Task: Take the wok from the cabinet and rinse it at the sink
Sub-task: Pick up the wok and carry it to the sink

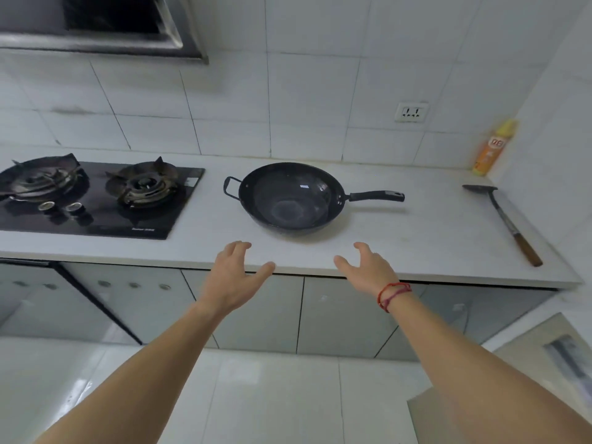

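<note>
A dark wok sits upright on the white countertop, its long black handle pointing right and a small loop handle on its left. My left hand hovers at the counter's front edge, just below and left of the wok, fingers relaxed and spread, holding nothing. My right hand, with a red string on the wrist, hovers at the front edge below and right of the wok, also empty. Neither hand touches the wok. No sink is in view.
A black two-burner gas hob lies left of the wok. A metal spatula with a wooden handle lies at the counter's right end, with an orange spray bottle in the back corner. Grey cabinet doors stand closed below; a range hood hangs upper left.
</note>
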